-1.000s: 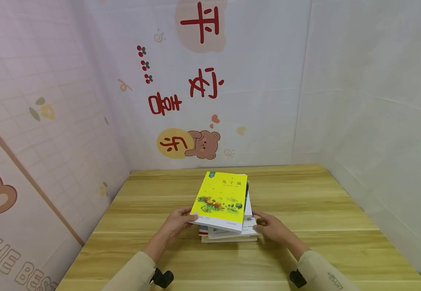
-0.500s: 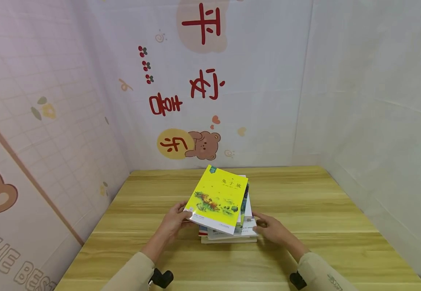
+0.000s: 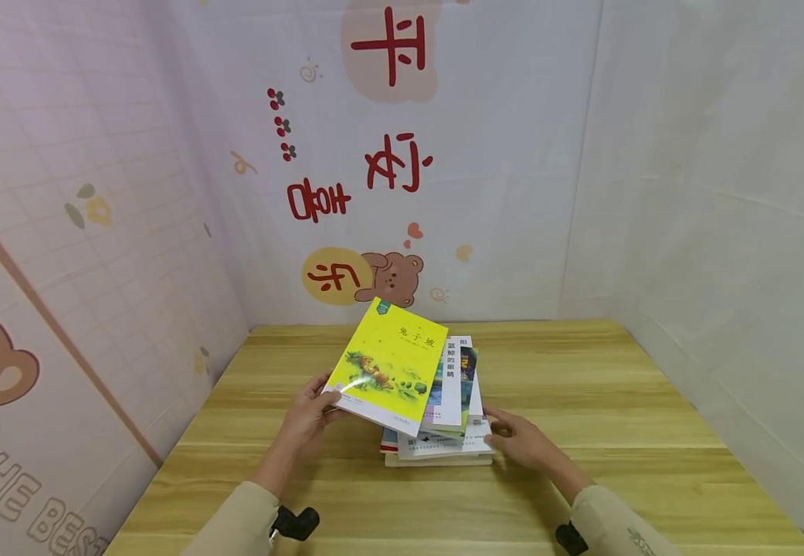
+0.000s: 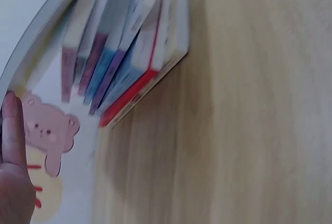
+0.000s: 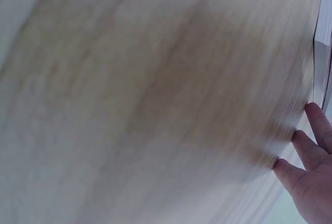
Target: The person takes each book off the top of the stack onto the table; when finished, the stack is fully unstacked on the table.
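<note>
Yellow book (image 3: 384,369) held in my left hand (image 3: 304,417) | moved nearer left edge of counter (image 3: 568,401) | more white book (image 3: 451,398) shows, pile (image 3: 443,446) seems freer

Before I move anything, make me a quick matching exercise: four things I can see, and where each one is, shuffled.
Things
1. Yellow-covered book
2. Stack of books
3. Right hand
4. Cartoon bear

Places
A. Printed on the white back wall
B. Held by the left hand
C. At the right side of the pile, in the head view
D. Piled on the wooden table

Right pairs: 1-B, 2-D, 3-C, 4-A
</note>
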Available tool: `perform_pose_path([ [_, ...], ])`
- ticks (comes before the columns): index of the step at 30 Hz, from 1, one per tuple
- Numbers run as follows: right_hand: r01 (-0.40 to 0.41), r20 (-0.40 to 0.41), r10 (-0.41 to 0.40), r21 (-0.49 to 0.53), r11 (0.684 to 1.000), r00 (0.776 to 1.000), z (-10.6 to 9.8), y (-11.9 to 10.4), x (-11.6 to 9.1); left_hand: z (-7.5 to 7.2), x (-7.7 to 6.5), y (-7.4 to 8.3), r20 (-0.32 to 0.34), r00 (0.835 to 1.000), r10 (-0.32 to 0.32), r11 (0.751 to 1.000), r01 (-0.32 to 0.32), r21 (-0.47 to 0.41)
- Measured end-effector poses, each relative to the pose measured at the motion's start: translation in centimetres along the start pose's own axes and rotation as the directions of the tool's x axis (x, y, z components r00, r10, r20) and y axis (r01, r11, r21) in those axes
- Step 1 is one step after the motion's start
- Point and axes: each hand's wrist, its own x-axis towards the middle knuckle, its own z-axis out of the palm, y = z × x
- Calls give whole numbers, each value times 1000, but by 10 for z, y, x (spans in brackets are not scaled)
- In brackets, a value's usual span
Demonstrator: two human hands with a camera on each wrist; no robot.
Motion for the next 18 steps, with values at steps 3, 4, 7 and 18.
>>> perform_pose_path([
  [3,6,1,-6,0,1000,1000,-1,0,-1,-8,4,10,-30,1000,-1,999,0,-41],
  [4,7,2,-7,3,1000,1000,-1,-1,-1,-11,5,13,-39,999,7,999,-9,-47],
  [7,4,2,-4,14,1000,1000,-2,0,-2,-22,11,23,-74,997,19,996,-25,-82],
  [18,18,22,-18,39,999,1000,-1,3,-1,-90,31,52,-216,975,-50,998,39,-56],
])
